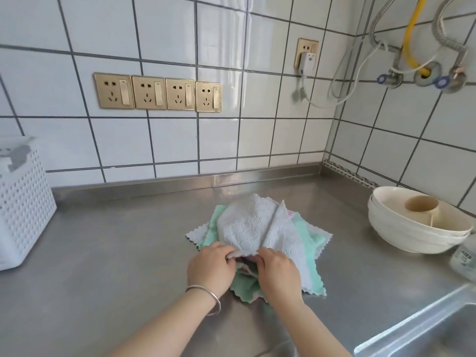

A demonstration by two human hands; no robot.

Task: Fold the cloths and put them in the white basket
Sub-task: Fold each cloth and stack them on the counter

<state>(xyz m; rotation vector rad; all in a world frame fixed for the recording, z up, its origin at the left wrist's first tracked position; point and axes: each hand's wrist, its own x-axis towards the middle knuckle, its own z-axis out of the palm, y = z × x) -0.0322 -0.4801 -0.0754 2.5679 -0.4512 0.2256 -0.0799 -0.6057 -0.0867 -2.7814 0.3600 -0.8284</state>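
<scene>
A pile of several cloths lies in the middle of the steel counter. On top is a pale grey cloth (252, 225), bulging upward, with green cloths (313, 269) and a pink one under it. My left hand (210, 266) pinches the grey cloth's near edge. My right hand (279, 271) grips the same edge just beside it, so both hands nearly touch. The white perforated basket (24, 210) stands at the far left of the counter, well apart from the pile.
Stacked cream bowls (412, 235) holding a beige cup (422, 207) sit at the right. A clear bottle (463, 256) stands beside them. A sink (425, 328) opens at the lower right. Gold wall sockets (157, 92) and hoses (412, 34) line the tiled wall.
</scene>
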